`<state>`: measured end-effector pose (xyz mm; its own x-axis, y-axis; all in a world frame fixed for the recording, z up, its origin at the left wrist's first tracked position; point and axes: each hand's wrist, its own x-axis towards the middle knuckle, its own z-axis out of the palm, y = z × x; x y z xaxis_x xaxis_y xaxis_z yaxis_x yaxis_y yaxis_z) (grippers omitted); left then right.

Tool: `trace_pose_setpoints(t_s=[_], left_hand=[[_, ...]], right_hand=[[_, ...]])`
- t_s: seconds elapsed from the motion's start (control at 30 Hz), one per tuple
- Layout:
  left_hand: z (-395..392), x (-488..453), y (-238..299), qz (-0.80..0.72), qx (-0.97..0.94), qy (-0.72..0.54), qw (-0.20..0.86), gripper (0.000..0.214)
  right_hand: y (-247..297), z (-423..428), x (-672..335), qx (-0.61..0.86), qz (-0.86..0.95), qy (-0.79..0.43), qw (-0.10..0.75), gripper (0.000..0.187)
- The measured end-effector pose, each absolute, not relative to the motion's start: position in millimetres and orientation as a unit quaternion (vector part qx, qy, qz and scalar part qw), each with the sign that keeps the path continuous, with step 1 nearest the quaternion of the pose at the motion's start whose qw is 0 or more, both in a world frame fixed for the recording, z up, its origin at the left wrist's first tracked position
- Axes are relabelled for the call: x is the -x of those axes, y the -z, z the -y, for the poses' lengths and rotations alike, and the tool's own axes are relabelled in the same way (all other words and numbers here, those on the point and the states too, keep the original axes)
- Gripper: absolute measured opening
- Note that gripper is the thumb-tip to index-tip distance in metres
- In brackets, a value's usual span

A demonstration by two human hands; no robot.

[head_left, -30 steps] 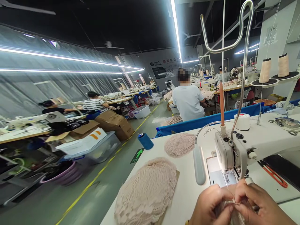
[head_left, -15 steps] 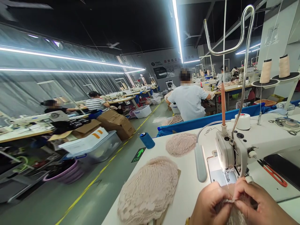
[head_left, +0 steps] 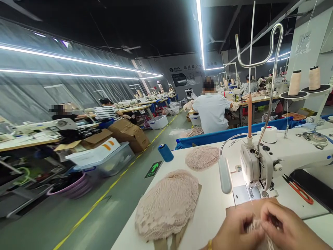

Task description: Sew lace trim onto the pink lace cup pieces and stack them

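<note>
My left hand (head_left: 235, 227) and my right hand (head_left: 284, 224) are close together at the lower right, just in front of the sewing machine (head_left: 251, 166). Both are closed, pinching a piece of beige lace fabric (head_left: 255, 226) between them. The fingers hide much of the lace. Behind them, a flat brown piece (head_left: 260, 205), perhaps card, lies before the needle area. To the left, a large stack of beige lace pieces (head_left: 169, 201) rests on the white table (head_left: 208, 215). A smaller lace pile (head_left: 203, 158) sits farther back.
Red-handled thread snips (head_left: 299, 191) lie right of the machine head beside a black object (head_left: 313, 187). A grey lamp (head_left: 225, 175) stands left of it. A blue thread cone (head_left: 165, 153) is at the table edge. Beige thread cones (head_left: 295, 83) stand behind. A co-worker (head_left: 211, 111) sits ahead.
Both hands keep hold of the lace and have drawn slightly back from the needle area. More of the brown piece shows behind them. The camera view has shifted a little.
</note>
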<state>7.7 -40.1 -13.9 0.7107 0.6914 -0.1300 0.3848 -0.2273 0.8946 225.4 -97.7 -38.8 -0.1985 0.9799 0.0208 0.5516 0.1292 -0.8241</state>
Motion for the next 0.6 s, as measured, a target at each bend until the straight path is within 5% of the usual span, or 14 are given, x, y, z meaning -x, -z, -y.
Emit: trace_pose_setpoints(t_s=[0.13, 0.27, 0.6], left_hand=[[24.7, -22.8, 40.3, -0.405, -0.862, -0.257, 0.164, 0.021], [19.4, -23.5, 56.4, -0.307, -0.883, -0.354, -0.033, 0.011], [10.4, -21.9, 67.8, -0.19, -0.893, -0.396, -0.099, 0.021]], right_hand=[[57.1, 64.4, -219.4, 0.61, 0.719, -0.175, 0.283, 0.026], [70.8, 55.5, -219.9, 0.62, 0.721, -0.138, 0.279, 0.025], [60.2, 67.5, -249.3, 0.498, 0.825, -0.046, 0.264, 0.025]])
